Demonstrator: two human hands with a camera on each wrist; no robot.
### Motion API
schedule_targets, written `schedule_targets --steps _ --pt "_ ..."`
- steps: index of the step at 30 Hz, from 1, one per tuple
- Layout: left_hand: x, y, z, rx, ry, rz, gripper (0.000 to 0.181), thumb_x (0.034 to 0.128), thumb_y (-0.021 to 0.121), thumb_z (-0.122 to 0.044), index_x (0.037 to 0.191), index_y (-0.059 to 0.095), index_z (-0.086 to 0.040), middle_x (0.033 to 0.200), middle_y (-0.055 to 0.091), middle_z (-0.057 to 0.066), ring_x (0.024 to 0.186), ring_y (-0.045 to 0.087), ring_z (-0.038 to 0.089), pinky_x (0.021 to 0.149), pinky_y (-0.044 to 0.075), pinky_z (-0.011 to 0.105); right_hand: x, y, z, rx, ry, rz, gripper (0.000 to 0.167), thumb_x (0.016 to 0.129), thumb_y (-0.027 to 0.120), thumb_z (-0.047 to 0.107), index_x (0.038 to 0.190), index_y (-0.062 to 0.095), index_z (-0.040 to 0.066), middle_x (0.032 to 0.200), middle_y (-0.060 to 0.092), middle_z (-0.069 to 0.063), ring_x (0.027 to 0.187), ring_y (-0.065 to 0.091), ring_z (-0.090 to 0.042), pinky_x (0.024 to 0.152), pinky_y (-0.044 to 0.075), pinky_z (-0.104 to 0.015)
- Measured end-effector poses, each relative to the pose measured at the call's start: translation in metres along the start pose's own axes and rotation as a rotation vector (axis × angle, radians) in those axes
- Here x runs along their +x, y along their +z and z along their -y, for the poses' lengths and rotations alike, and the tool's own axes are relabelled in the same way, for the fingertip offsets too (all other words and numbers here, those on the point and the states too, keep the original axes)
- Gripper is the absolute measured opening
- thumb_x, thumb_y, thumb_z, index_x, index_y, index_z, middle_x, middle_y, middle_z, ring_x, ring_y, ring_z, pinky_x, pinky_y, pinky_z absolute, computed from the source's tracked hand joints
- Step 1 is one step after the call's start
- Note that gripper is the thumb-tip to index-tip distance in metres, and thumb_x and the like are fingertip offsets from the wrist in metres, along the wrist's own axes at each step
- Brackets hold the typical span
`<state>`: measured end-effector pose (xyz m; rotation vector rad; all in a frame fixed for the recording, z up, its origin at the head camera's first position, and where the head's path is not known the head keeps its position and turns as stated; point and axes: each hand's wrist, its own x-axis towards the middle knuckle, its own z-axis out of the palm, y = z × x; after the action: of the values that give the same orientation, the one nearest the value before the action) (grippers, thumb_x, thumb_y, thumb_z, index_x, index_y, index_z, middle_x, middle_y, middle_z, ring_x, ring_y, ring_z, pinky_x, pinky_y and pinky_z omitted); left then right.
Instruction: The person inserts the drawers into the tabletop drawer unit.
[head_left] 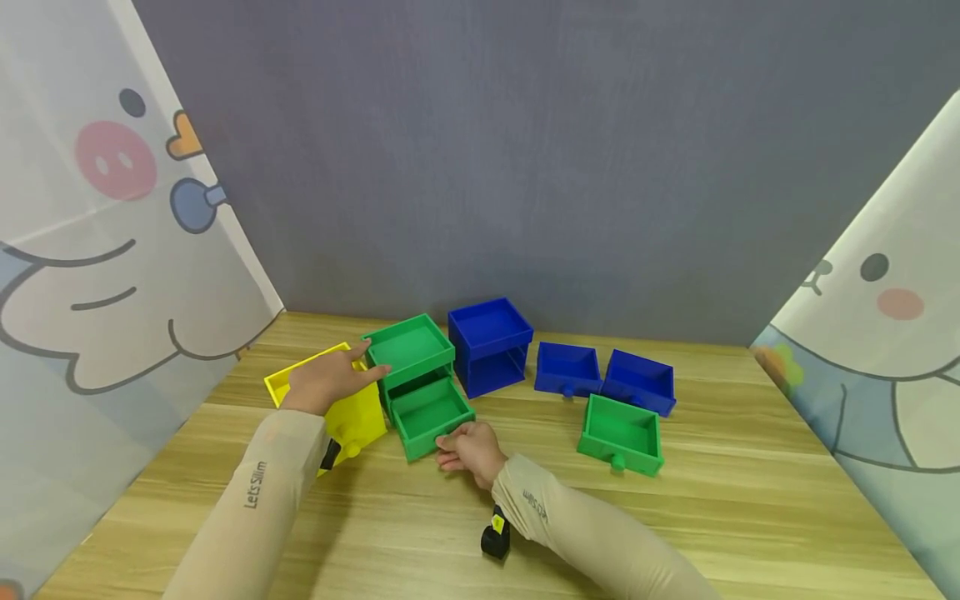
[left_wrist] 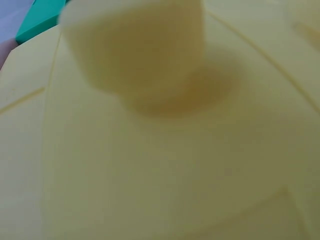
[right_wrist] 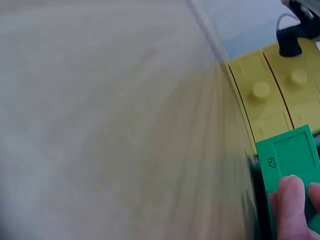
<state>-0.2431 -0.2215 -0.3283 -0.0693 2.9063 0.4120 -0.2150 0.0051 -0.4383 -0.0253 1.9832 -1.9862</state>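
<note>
A green drawer cabinet (head_left: pixel 408 344) stands left of centre, with its green lower drawer (head_left: pixel 431 408) pulled part way out. My right hand (head_left: pixel 476 454) is at that drawer's front, fingers pinching where the knob is hidden. In the right wrist view, the fingertips (right_wrist: pixel 291 197) cover part of the green front panel (right_wrist: pixel 294 152). My left hand (head_left: pixel 324 382) reaches over the yellow drawer cabinet (head_left: pixel 363 417), two digits extended to touch the green cabinet's left side. Close up in the left wrist view are a blurred yellow knob and panel (left_wrist: pixel 150 165).
A blue cabinet frame (head_left: pixel 491 333) stands right of the green one. Further right sit two blue drawers (head_left: pixel 567 367) (head_left: pixel 639 382) and a loose green drawer (head_left: pixel 621 432) on the wooden table (head_left: pixel 750 500). A grey wall (head_left: pixel 525 167) rises behind.
</note>
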Motion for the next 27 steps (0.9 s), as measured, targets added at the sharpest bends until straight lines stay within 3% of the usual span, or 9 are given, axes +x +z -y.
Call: schedule_targets --steps 9,11,13,15,18,21,24,27 --pt "-0.001 0.001 -0.002 0.003 0.002 -0.005 0.087 0.0864 0.039 -0.074 0.153 0.026 -0.019 0.088 0.06 0.017 0.051 0.029 0.015 0.049 0.026 0.029 0.008 0.0 0.001 0.012 0.006 -0.006 0.006 0.086 0.063 -0.007 0.084 0.058 -0.007 0.066 0.063 -0.01 0.051 0.059 -0.01 0.056 0.055 -0.026" --pt "-0.002 0.0 -0.002 -0.001 0.001 -0.013 0.087 0.0865 0.039 -0.074 0.152 0.027 -0.018 0.105 0.062 0.022 0.052 0.032 0.016 0.049 0.027 0.03 0.009 0.001 0.002 0.01 0.002 -0.01 0.006 0.086 0.064 -0.007 0.084 0.058 -0.007 0.067 0.064 -0.011 0.052 0.06 -0.01 0.057 0.055 -0.027" --pt "-0.003 0.0 -0.001 0.003 -0.003 -0.019 0.087 0.0867 0.04 -0.073 0.152 0.028 -0.018 0.107 0.062 0.023 0.053 0.032 0.016 0.049 0.027 0.03 0.009 0.003 0.003 0.006 -0.002 -0.013 0.006 0.086 0.064 -0.007 0.084 0.058 -0.007 0.067 0.064 -0.011 0.052 0.06 -0.01 0.057 0.055 -0.027" --pt "-0.003 -0.001 0.0 0.005 -0.004 -0.022 0.086 0.087 0.04 -0.073 0.152 0.028 -0.018 0.101 0.062 0.02 0.052 0.031 0.015 0.049 0.027 0.03 0.01 0.004 0.004 -0.001 -0.002 -0.015 0.006 0.086 0.064 -0.006 0.084 0.059 -0.008 0.068 0.064 -0.012 0.053 0.06 -0.01 0.058 0.055 -0.027" --pt "-0.002 -0.002 0.001 0.008 -0.004 -0.015 0.087 0.087 0.039 -0.073 0.152 0.027 -0.018 0.076 0.055 0.01 0.051 0.026 0.014 0.05 0.026 0.03 0.012 0.006 0.005 -0.01 0.004 -0.02 0.005 0.086 0.064 -0.006 0.084 0.059 -0.008 0.068 0.065 -0.012 0.054 0.06 -0.011 0.058 0.055 -0.027" --pt "-0.002 -0.003 0.0 0.008 -0.005 -0.009 0.088 0.0864 0.038 -0.075 0.153 0.026 -0.018 0.072 0.052 0.009 0.051 0.026 0.014 0.051 0.025 0.03 0.014 0.008 0.005 -0.007 0.008 -0.026 0.005 0.086 0.064 -0.007 0.084 0.058 -0.008 0.068 0.064 -0.012 0.054 0.06 -0.011 0.058 0.055 -0.027" --pt "-0.003 -0.002 -0.001 0.013 -0.005 -0.002 0.089 0.086 0.038 -0.075 0.153 0.026 -0.018 0.094 0.062 0.02 0.057 0.039 0.018 0.052 0.029 0.032 0.016 0.009 0.006 0.004 0.014 -0.033 0.006 0.086 0.064 -0.007 0.084 0.058 -0.007 0.068 0.064 -0.011 0.054 0.06 -0.011 0.058 0.055 -0.027" --pt "-0.003 -0.001 -0.003 0.02 -0.003 -0.002 0.088 0.0865 0.038 -0.074 0.152 0.026 -0.017 0.131 0.052 0.029 0.072 0.053 0.025 0.053 0.033 0.034 0.018 0.009 0.007 0.016 0.025 -0.039 0.006 0.086 0.064 -0.007 0.083 0.058 -0.006 0.067 0.063 -0.01 0.054 0.06 -0.01 0.058 0.055 -0.027"
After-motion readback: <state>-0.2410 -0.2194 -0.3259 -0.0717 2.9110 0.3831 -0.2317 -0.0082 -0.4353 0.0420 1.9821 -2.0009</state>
